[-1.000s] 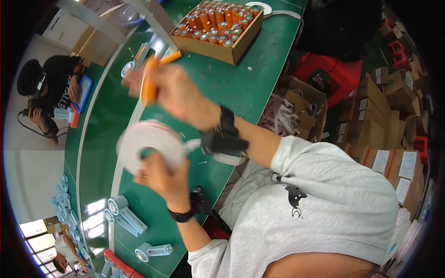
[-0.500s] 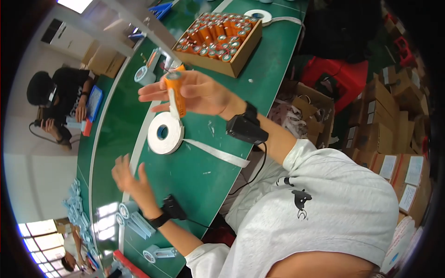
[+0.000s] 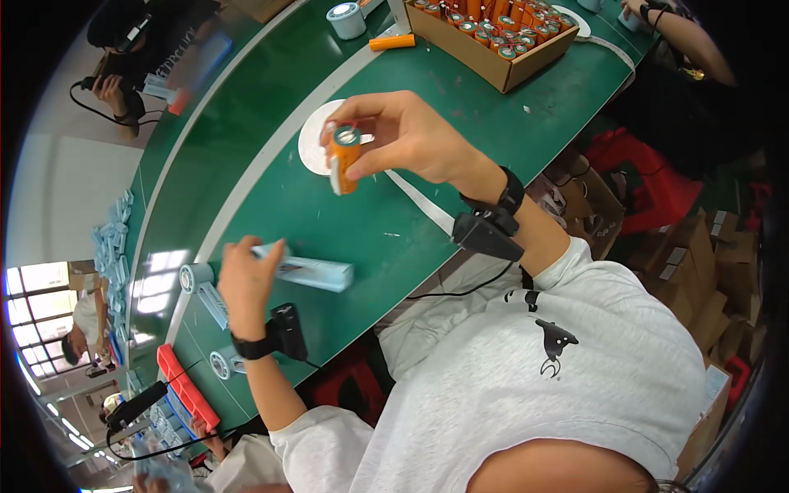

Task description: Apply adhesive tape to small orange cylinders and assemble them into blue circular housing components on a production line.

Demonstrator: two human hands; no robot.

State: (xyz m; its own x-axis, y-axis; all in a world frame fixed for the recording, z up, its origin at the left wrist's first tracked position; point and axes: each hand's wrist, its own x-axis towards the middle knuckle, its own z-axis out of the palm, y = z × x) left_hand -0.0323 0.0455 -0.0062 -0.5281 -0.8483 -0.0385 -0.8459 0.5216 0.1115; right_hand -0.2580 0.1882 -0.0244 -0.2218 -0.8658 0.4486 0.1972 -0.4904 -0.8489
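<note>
My right hand pinches an orange cylindrical battery above the green table. The battery's metal end faces up, a white strip runs along its side, and a bit of red wire shows by my fingertips. Behind it on the table lies a roll of white tape, partly hidden by the hand, its loose end stretched toward me. Lower left, my left hand closes on a light blue plastic housing with a long handle shape, somewhat blurred. The housing's far end is hidden behind my fingers.
A cardboard box full of orange batteries stands at the back right. A single orange battery lies beside it. More light blue housings lie left of my left hand. Co-workers sit across the table and at lower left; red stools stand right.
My left hand, empty before, has taken hold of a light blue housing. My right hand still holds the battery, now turned with its end more toward me. The whole view has shifted.
</note>
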